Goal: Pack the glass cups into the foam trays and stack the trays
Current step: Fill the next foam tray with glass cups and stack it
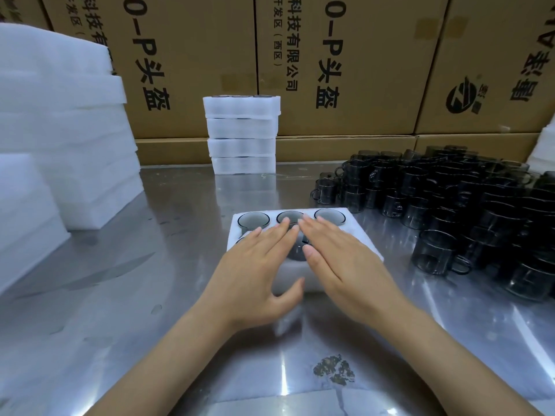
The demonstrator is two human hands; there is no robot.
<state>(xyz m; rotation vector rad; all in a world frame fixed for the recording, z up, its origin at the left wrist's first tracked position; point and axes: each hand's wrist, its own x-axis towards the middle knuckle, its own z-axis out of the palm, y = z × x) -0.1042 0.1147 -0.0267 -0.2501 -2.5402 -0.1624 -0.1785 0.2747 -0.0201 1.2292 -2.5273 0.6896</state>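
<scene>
A white foam tray (365,239) lies on the steel table in front of me, with smoky glass cups (253,220) set in its holes. My left hand (256,265) lies flat on the tray's left half, fingers straight, thumb down along the near edge. My right hand (336,259) lies flat on the right half, its fingertips near the far row of cups. Both hands cover the near row, so the cups there are mostly hidden. A stack of several filled foam trays (242,135) stands at the back of the table.
Many loose dark glass cups (468,202) crowd the table's right side, some stacked. A tall pile of foam sheets (66,130) fills the left. Cardboard cartons (345,55) form a wall behind. The metal tabletop (135,295) has a worn patch near me.
</scene>
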